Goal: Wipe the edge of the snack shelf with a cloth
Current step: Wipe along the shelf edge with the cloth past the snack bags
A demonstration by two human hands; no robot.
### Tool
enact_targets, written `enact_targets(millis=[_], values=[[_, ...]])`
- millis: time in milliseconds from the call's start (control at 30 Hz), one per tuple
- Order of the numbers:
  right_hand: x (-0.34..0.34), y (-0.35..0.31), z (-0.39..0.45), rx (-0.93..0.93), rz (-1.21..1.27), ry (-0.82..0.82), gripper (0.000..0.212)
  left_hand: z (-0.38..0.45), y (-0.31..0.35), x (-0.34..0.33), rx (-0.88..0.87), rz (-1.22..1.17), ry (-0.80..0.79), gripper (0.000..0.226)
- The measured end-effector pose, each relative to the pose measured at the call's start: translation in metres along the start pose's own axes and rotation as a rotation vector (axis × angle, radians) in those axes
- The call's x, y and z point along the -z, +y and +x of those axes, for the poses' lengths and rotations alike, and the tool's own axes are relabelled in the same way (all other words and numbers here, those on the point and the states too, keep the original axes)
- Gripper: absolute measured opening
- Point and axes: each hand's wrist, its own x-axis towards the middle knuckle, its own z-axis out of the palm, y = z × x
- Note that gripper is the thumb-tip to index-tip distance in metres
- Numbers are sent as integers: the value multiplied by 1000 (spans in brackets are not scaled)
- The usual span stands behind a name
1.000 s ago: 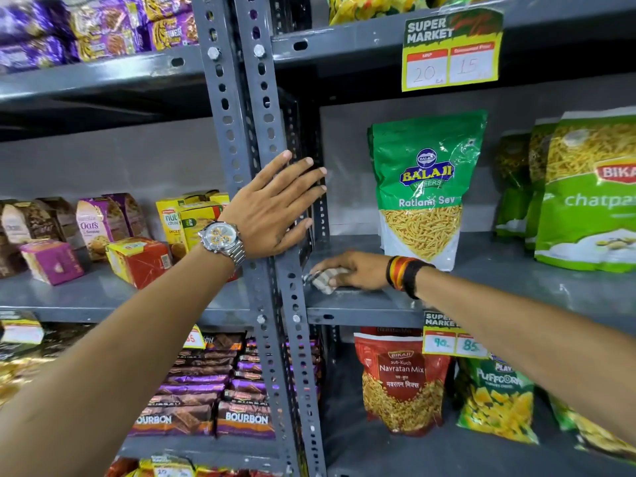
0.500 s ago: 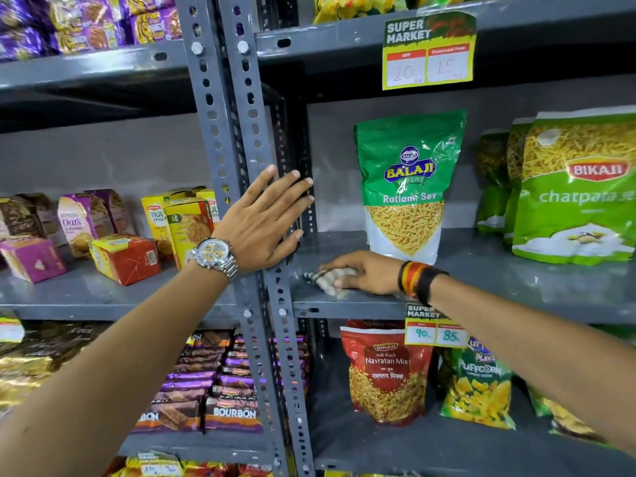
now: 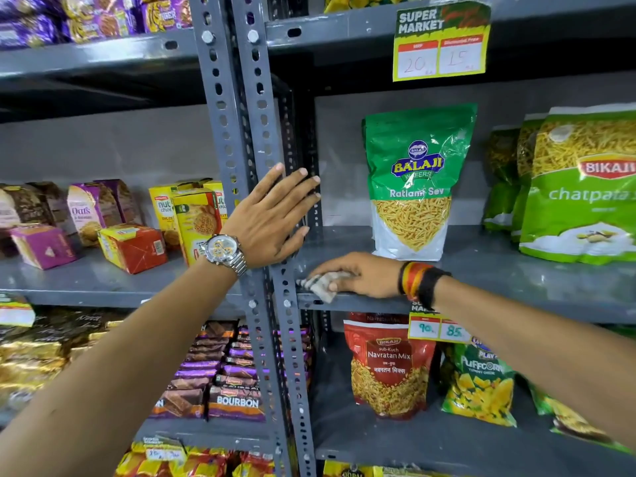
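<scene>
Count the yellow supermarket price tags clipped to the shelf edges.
4. One price tag hangs on the top right shelf edge, one behind the right wrist, one at far left, one bottom left. Others may be hidden.

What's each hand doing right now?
Left hand: open, flat against the upright post.
Right hand: closed on the cloth, pressing it onto the shelf edge.

One head-worn wide-angle camera looks forward and slightly down at grey metal shelving, close enough that both forearms reach in from the lower corners, at seven and four o'clock. The slotted upright post runs through the centre from twelve to six. The middle shelf crosses the frame at about eye level. Straight lines bow near the edges.
</scene>
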Motion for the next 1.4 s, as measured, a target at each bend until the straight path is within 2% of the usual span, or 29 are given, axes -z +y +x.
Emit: enact_targets(millis=[100,233,333,433,600,733,900,1067,1200,1300,1400], values=[[18,-1,-29,32,79,-98,38,-1,0,-2,1,0,22,59],[40,18,-27,-88,98,119,38,0,1,-1,13,-2,16,59],[24,21,-12,-144,33,124,37,-1,2,-1,9,-11,18,60],[11,20,-16,-116,4,126,37,-2,0,-1,5,-10,16,60],[38,27,-57,-98,99,-38,39,-2,3,-4,13,6,14,60],[48,38,-54,-119,120,123,39,-1,2,-2,18,-7,18,60],[16,45,-60,-114,41,161,36,-2,3,-1,11,0,26,61],[34,28,-92,-90,114,25,37,-1,3,-4,13,7,39,60],[41,34,-58,-81,137,225,38,-1,2,-3,14,-1,38,60],[31,29,-18,-132,109,249,38,-2,4,-1,10,1,36,60],[29,22,23,-108,90,258,39,-3,3,-1,3,3,48,60]])
